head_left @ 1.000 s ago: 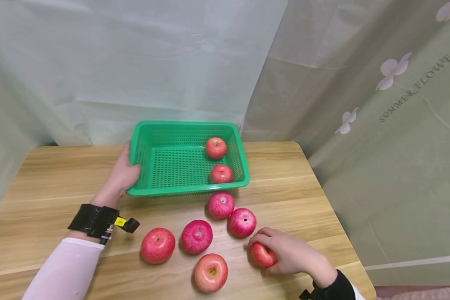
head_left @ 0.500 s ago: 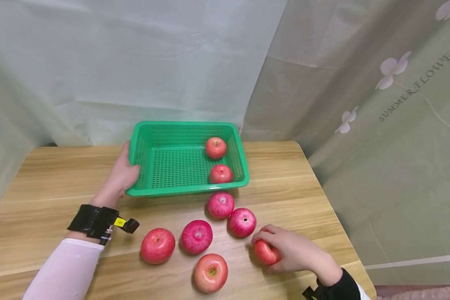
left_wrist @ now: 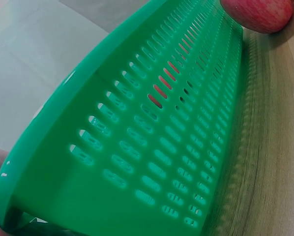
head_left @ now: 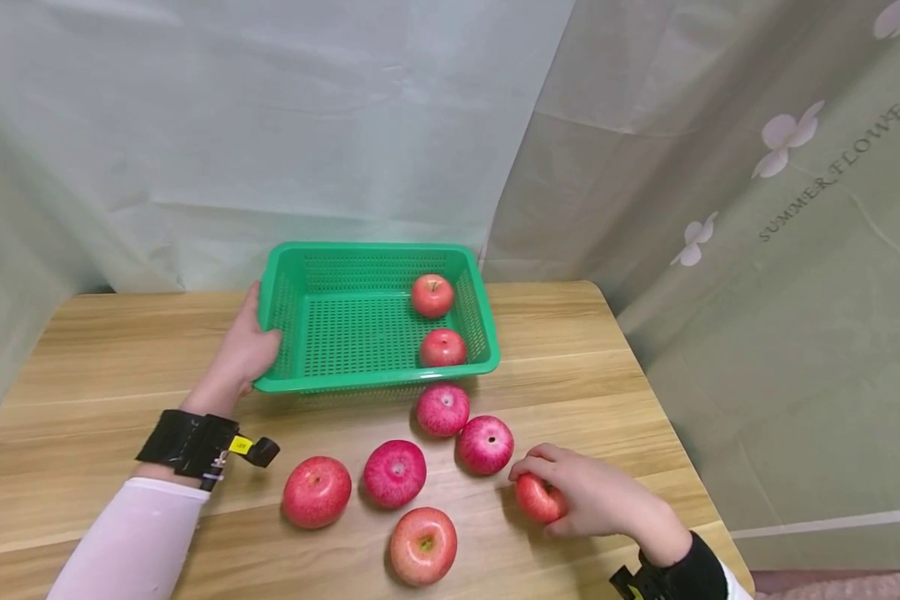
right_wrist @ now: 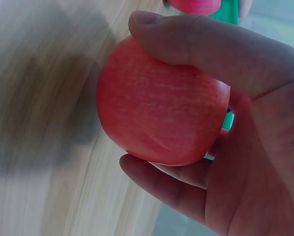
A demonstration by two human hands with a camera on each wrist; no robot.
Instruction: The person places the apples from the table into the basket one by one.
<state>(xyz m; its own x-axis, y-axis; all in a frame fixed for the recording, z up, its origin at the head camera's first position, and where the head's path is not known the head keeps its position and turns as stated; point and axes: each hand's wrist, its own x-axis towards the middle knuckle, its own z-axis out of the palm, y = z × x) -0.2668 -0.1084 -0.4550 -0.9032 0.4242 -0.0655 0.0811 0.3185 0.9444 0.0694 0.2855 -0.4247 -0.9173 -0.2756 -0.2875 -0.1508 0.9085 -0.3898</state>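
With thumb and fingers around it, my right hand (head_left: 592, 493) grips a red apple (head_left: 540, 498) near the table's right side; the right wrist view shows this apple (right_wrist: 161, 103) between the thumb and the curled fingers. My left hand (head_left: 246, 348) holds the left end of a green plastic basket (head_left: 375, 382), thumb over its rim. Inside the basket, at its right end, sit an upper apple (head_left: 432, 296) and a lower apple (head_left: 442, 347). The left wrist view looks along the basket's slotted side wall (left_wrist: 137, 128), with a bit of the hand at the lower left edge.
In front of the basket lie a dark pink apple (head_left: 442, 409) and another dark pink apple (head_left: 485, 445), side by side. Further left and nearer are a third dark pink apple (head_left: 394, 473), a red apple (head_left: 317, 492) and a paler apple (head_left: 423, 546). A curtain (head_left: 307, 125) hangs behind the wooden table (head_left: 570, 375).
My right hand has shifted slightly to the right and away from the front edge, carrying the apple with it. The left hand and the basket stay in place.
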